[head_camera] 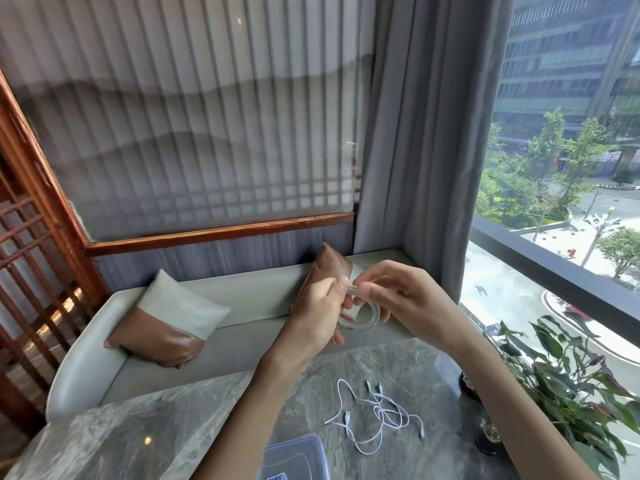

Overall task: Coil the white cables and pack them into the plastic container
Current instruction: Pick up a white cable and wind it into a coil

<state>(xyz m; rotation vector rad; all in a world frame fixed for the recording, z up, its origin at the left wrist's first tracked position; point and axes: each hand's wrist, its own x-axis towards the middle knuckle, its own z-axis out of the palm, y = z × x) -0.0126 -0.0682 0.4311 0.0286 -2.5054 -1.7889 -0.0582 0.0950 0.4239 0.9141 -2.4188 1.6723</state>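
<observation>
Winding looks nearly done: left hand [320, 306] pinches the coil [367, 322] at its top, and right hand [405, 296] grips the same bunch from the other side, both raised above the table [138, 427]. Advice: match loop sizes, clamp the crossing, tuck the tail so it can't spring. Coil is thin, glossy, a few turns. Loose cables [379, 415] lie tangled on the marble. Plastic container [311, 445] sits at the near edge, partly cut off.

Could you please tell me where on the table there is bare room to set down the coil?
The left half of the table, between the sofa and the container, is bare and fits the coiled cable. Right of the container it is crowded: loose cables sprawl there, with the plant beyond.
</observation>
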